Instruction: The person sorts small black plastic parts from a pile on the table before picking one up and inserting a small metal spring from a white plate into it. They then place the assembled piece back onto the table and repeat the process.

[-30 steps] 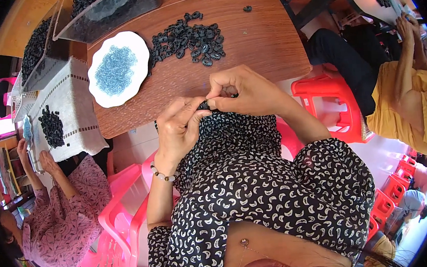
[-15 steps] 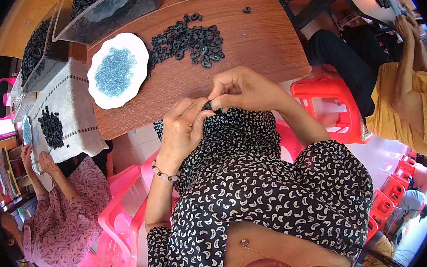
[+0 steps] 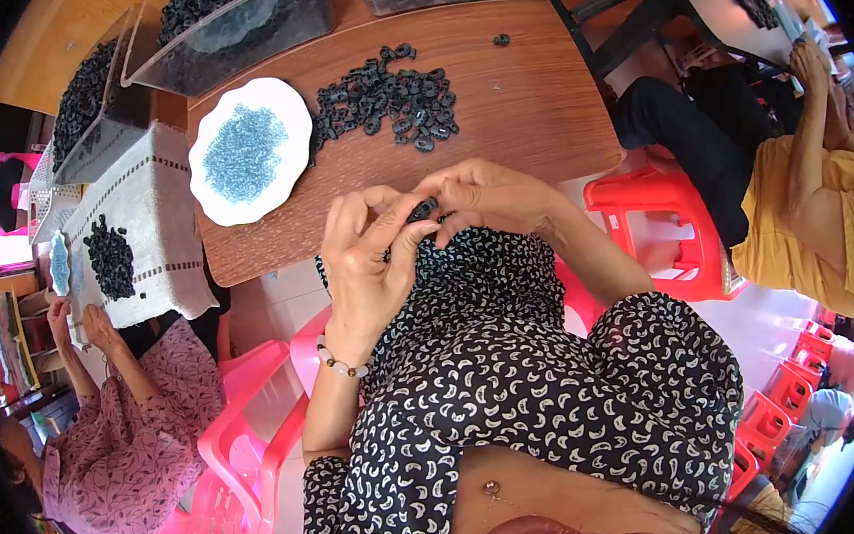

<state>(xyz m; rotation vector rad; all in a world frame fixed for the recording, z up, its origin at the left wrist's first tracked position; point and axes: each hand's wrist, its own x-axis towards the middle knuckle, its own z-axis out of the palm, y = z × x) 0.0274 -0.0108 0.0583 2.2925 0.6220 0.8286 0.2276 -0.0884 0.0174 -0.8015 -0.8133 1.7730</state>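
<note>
Just beyond the table's near edge, my left hand (image 3: 371, 251) pinches a small black plastic part (image 3: 425, 210) between thumb and index finger. The part looks like a little ring or link with openings. My right hand (image 3: 492, 197) is closed, its curled fingertips right beside the part; whatever they hold is hidden. On the table, a white scalloped plate (image 3: 208, 189) bears many tiny clear bluish pieces (image 3: 245, 151). To the right of that plate lies a loose pile of similar black parts (image 3: 384, 100).
A single black part (image 3: 501, 39) lies apart on the wooden table (image 3: 525, 109). Clear bins (image 3: 259, 44) of black parts stand at the back. Co-workers sit at left (image 3: 130, 441) and right (image 3: 804, 207). Pink (image 3: 245, 442) and red (image 3: 659, 219) plastic seats stand nearby.
The right hand has lowered and turned, its fingers curling down beside the part. The black part now shows more plainly in the left pinch. The whole view has shifted slightly.
</note>
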